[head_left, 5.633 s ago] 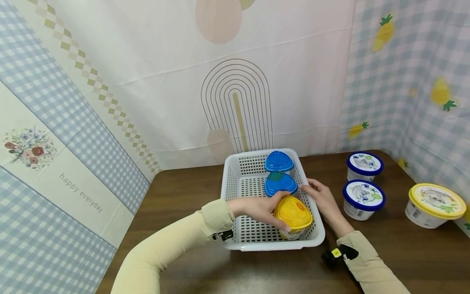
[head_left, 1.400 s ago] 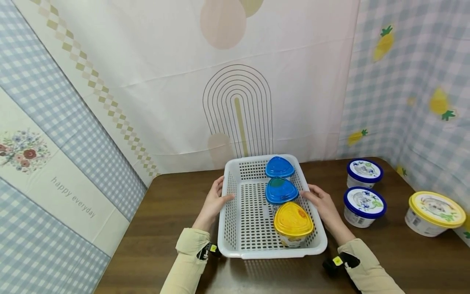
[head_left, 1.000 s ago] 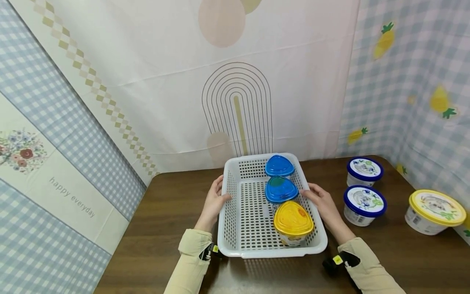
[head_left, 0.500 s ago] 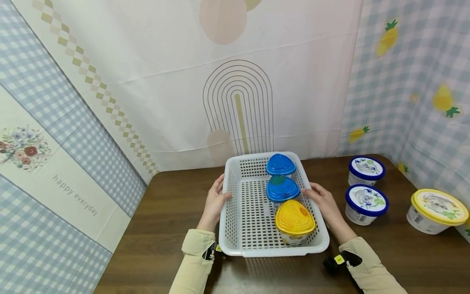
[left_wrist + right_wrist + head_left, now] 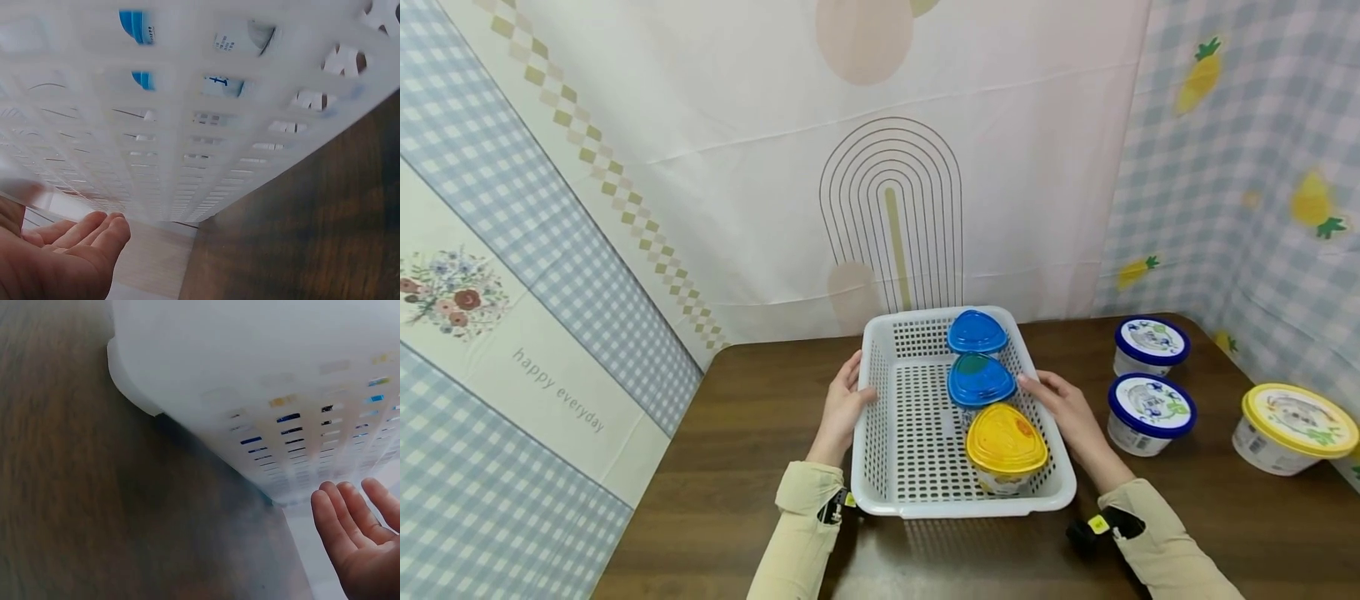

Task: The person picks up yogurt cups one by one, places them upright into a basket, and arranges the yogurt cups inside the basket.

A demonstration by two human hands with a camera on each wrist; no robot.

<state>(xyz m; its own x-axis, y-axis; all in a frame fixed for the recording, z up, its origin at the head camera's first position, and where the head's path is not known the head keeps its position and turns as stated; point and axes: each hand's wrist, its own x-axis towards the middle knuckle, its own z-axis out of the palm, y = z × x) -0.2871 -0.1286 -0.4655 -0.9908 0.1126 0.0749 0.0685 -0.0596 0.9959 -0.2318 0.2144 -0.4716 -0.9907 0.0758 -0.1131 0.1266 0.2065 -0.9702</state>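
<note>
A white perforated plastic basket (image 5: 874, 450) stands before me on the brown table. Along its right side sit two tubs with blue rounded-triangle lids, the back one (image 5: 977, 332) and the middle one (image 5: 981, 379), then a yellow-lidded tub (image 5: 1006, 442) at the front. My left hand (image 5: 842, 408) grips the basket's left rim, thumb over the top and fingers outside. On the opposite rim my right hand (image 5: 1071, 417) holds with its thumb on the edge. The left wrist view has the fingers (image 5: 94, 237) bent beneath the rim; the right fingers (image 5: 350, 515) look straighter.
Right of the basket stand two round tubs with dark blue rims, one behind (image 5: 1152, 340) and one in front (image 5: 1152, 404). A larger yellow-rimmed tub (image 5: 1296, 425) is farther right. A patterned cloth (image 5: 760, 208) hangs behind the table (image 5: 737, 433).
Over five seconds ago my left hand was on the yellow-lidded tub inside the basket; it has since moved to the left rim. During the last second both hands stay on the rims.
</note>
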